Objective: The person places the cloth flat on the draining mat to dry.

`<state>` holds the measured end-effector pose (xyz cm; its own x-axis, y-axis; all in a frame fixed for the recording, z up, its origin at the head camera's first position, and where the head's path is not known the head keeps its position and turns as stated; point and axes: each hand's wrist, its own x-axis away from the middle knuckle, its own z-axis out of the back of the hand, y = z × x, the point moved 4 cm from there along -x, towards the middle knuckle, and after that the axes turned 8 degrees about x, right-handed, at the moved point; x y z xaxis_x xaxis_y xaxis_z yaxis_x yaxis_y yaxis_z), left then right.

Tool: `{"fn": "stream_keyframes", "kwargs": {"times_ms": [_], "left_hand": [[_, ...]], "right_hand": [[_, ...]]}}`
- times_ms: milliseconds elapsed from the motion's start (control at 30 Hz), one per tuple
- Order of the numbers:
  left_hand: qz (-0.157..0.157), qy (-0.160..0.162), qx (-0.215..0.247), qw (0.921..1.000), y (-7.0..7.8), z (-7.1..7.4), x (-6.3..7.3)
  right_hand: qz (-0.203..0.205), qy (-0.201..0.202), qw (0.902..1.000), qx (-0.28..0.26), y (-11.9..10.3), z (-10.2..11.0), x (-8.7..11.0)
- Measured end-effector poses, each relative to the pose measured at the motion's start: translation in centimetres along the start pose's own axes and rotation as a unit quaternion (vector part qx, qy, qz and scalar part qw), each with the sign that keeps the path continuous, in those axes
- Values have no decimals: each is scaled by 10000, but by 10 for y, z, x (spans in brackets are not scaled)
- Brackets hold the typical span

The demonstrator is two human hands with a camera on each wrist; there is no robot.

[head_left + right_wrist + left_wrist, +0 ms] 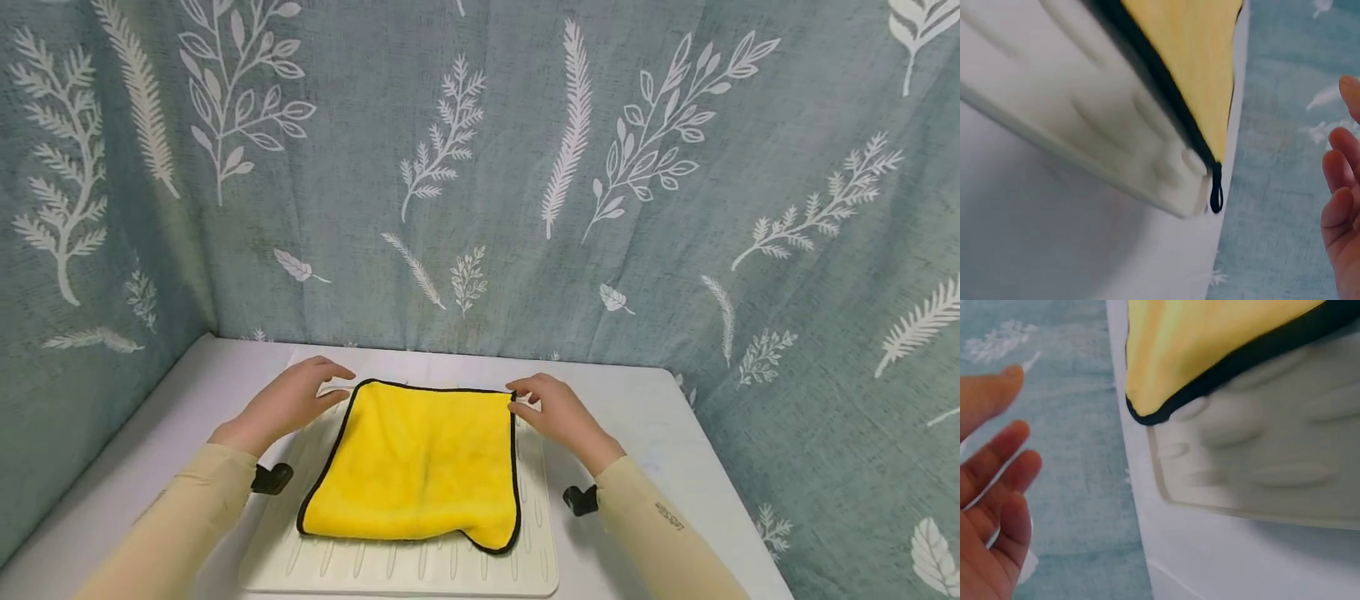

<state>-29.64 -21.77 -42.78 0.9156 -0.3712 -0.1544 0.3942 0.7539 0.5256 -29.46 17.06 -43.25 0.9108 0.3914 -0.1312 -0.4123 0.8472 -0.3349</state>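
A yellow towel (427, 458) with a black bound edge lies over a cream ridged mat (397, 575), its near edge uneven with one corner drooping. At the towel's far left corner, my left hand (296, 396) is held with fingers spread; the left wrist view shows a gap between these fingers (1016, 469) and the cloth. My right hand (555, 408) is at the far right corner, fingertips overlapping it in the head view. In the right wrist view its fingers (1338, 169) are apart from that corner, where a small black loop (1216, 190) hangs.
The mat sits on a white-covered table (637, 467). Behind and at both sides hangs a grey-green curtain (510, 275) with white leaf prints. A black wrist mount (272, 479) shows below the left sleeve, another mount (580, 500) by the right sleeve.
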Motion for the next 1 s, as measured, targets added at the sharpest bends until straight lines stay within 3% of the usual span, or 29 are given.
{"fn": "stream_keyframes", "kwargs": {"times_ms": [233, 400, 667, 800, 1000], "left_hand": [[-267, 315, 354, 9985, 9, -4, 50], [-85, 367, 512, 9980, 9, -15, 78], [278, 390, 829, 9954, 11, -39, 121], [338, 158, 848, 9957, 14, -51, 133], [677, -188, 905, 9934, 11, -56, 134]], "right_hand": [[232, -8, 9988, -442, -11, 0, 61], [419, -42, 9973, -609, -13, -8, 91], [1284, -79, 9858, -1078, -20, -36, 116], [1429, -461, 9824, -1115, -25, -50, 123], [1262, -940, 9840, -834, -29, -62, 125]]}}
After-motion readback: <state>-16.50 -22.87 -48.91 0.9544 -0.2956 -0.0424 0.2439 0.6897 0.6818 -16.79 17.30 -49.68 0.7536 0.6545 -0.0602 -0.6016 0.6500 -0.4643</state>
